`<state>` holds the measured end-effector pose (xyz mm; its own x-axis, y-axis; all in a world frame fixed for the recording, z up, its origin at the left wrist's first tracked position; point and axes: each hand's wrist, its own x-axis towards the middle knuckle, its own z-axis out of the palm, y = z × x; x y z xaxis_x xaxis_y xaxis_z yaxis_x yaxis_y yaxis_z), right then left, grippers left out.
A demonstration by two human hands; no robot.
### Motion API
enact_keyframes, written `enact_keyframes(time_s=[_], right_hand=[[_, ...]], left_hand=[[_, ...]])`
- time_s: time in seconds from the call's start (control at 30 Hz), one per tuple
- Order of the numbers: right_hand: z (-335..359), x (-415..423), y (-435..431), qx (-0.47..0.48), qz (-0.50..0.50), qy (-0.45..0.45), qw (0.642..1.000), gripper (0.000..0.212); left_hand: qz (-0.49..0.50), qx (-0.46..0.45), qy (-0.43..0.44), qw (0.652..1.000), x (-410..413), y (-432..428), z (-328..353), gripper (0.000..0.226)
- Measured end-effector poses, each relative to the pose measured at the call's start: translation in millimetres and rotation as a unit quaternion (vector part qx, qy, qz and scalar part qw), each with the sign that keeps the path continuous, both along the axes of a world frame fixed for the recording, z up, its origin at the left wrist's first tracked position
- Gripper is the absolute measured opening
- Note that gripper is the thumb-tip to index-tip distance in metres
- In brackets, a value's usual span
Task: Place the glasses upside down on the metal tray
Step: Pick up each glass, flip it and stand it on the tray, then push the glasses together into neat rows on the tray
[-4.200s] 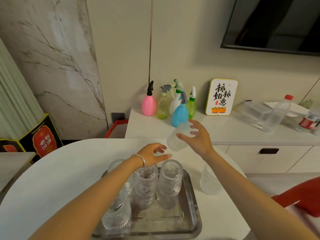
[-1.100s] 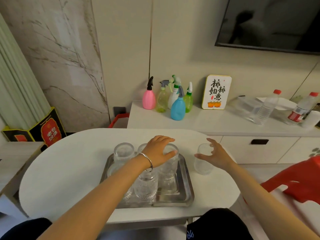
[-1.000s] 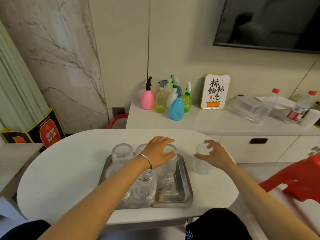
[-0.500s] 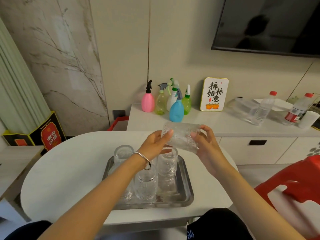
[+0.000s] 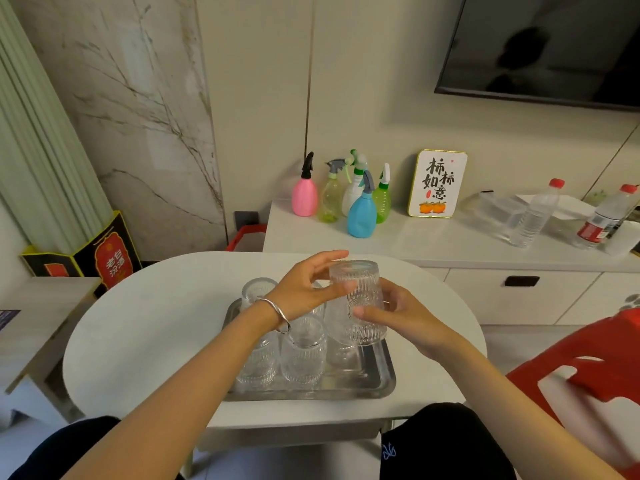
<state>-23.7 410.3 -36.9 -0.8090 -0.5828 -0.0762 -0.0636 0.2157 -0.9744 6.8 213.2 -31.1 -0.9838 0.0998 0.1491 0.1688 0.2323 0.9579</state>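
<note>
A clear ribbed glass [image 5: 360,299] hangs upside down, base up, over the right part of the metal tray [image 5: 381,379]. My left hand [image 5: 304,289] grips its upper left side and my right hand [image 5: 398,313] holds its lower right side. Several ribbed glasses stand upside down on the tray, one at the back left [image 5: 258,291] and one at the front middle [image 5: 304,351]. My left forearm hides part of the front left glass.
The tray lies on a white oval table [image 5: 145,327]. Behind it a white sideboard [image 5: 450,244] carries spray bottles [image 5: 360,209], a sign and plastic water bottles [image 5: 533,213]. A red chair [image 5: 588,375] stands at the right.
My right hand lifted the glass off the table at the right of the tray. Both hands turned it from sideways to base up and lowered it over the tray.
</note>
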Motion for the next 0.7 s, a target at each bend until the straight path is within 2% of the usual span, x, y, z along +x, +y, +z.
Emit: enact_keyframes(time_s=[0.1, 0.17, 0.23, 0.33, 0.5, 0.7], right_hand=[[-28.3, 5.8, 8.3, -0.01, -0.059, 0.007, 0.998, 0.056], [-50.8, 11.2, 13.5, -0.012, -0.104, 0.018, 0.994, 0.059], [-69.7, 15.0, 16.1, -0.009, -0.129, 0.024, 0.991, 0.062], [-88.4, 14.0, 13.3, -0.017, -0.152, 0.012, 0.988, 0.064], [-100.9, 12.9, 5.5, 0.001, -0.137, 0.026, 0.99, 0.07], [-108.4, 20.4, -2.9, 0.041, -0.118, 0.049, 0.991, 0.071]], left_hand=[[0.041, -0.022, -0.002, 0.999, 2.5, -8.7, -8.6, 0.042], [0.059, -0.138, -0.003, 0.989, 6.3, -18.8, -22.5, 0.047], [0.051, -0.287, -0.001, 0.957, 12.2, -26.5, -40.1, 0.056], [0.031, -0.402, 0.007, 0.915, 17.8, -30.1, -61.3, 0.065], [0.027, -0.463, 0.005, 0.886, 19.2, -29.0, -73.8, 0.063], [0.023, -0.476, 0.006, 0.879, 17.9, -30.6, -75.6, 0.062]])
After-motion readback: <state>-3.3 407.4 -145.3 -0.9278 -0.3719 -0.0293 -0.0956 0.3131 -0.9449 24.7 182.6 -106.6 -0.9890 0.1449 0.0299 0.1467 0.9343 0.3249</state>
